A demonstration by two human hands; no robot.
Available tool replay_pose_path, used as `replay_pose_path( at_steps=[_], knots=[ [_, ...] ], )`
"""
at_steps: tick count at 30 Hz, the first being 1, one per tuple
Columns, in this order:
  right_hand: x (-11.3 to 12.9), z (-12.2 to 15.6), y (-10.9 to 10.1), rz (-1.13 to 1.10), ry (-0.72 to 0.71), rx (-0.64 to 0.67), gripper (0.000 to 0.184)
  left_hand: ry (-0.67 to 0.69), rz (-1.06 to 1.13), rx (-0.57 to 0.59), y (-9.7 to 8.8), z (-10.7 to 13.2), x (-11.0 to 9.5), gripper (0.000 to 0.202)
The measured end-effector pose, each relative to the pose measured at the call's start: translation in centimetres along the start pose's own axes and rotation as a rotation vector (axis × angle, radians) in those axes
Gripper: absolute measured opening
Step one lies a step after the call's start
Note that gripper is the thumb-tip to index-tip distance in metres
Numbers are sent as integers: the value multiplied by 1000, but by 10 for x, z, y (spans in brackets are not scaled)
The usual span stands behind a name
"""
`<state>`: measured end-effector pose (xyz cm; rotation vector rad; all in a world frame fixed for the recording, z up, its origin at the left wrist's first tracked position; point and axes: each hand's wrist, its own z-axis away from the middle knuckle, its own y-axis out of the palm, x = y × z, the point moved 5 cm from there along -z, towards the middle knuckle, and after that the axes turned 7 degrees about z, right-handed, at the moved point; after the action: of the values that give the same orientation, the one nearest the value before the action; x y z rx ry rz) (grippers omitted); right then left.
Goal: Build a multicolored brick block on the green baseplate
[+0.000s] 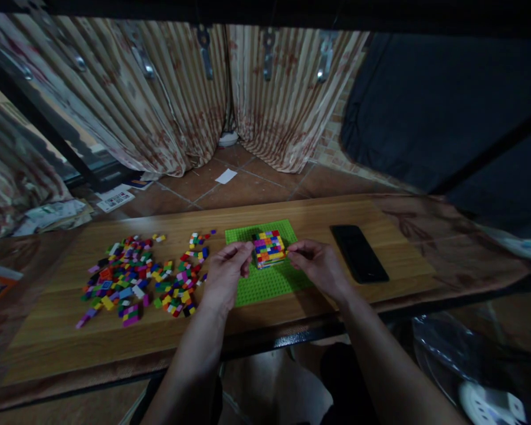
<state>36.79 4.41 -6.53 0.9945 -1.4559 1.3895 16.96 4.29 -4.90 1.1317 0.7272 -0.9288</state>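
Observation:
A block built of many-coloured toy bricks (269, 249) stands on a green studded baseplate (265, 289). Close to its left side is my left hand (228, 265), thumb and forefinger pinched together; what they hold, if anything, is too small to tell. My right hand (318, 265) is at the block's right side, its fingers closed in a pinch. A small yellow brick (287, 252) shows at those fingertips, right beside the block. The underside of the block and the palms of both hands are hidden.
Loose coloured bricks (128, 271) lie in a wide heap on the left of the wooden board (292, 330), with a smaller group (183, 283) nearer the baseplate. A black phone (358, 252) lies to the right. Metal clips (269, 56) hang from the dark bar overhead.

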Motion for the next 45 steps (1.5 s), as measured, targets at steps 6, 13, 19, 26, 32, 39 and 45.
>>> replay_pose_path(
  at_steps=[6,13,19,26,32,39,45],
  knots=[
    [5,0,2,7,-52,3,16,13,-28,26,1,-1,2,30],
    [7,0,4,13,-71,-4,18,13,-38,21,3,-2,4,31],
    [3,-1,2,14,-76,15,20,27,-36,33,5,1,2,30],
    [4,-3,4,-103,-23,-28,14,30,-31,42,5,0,3,31],
    [4,-6,5,-174,90,-39,20,37,-39,42,6,1,2,34],
    [4,-10,9,-115,53,-14,25,63,-135,33,5,-1,9,31],
    [3,-13,8,-156,73,-30,26,73,-189,26,4,-4,14,28]
  ],
)
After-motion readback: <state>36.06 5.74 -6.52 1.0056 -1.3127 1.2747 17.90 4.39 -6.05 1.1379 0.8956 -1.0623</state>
